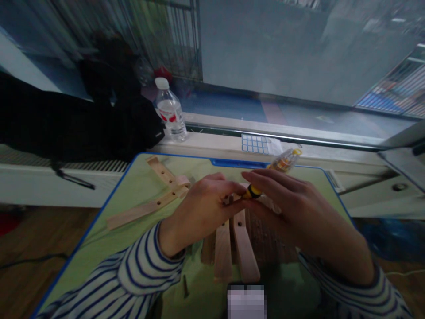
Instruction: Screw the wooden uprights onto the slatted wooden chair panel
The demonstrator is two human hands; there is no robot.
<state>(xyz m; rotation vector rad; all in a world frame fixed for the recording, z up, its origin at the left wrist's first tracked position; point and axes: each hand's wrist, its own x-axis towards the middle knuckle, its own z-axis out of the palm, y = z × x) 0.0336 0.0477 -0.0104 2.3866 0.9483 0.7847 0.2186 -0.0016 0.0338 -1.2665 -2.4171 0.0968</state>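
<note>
My left hand (202, 208) rests curled on the top of a wooden slat assembly (232, 248) in the middle of the green tray (109, 248). Its fingers press the wood near a yellow and black screwdriver (254, 191). My right hand (292, 208) has its fingers round that screwdriver, whose clear yellow handle (285, 160) sticks out beyond the fingers toward the far edge. The screwdriver tip is hidden between my hands. Both sleeves are blue and white striped.
Loose wooden strips with holes (156, 195) lie on the tray's left part. A water bottle (170, 110) and a black bag (99, 124) stand on the sill behind. A calculator-like pad (255, 144) lies by the window. A small dark peg (186, 285) lies near the tray's front.
</note>
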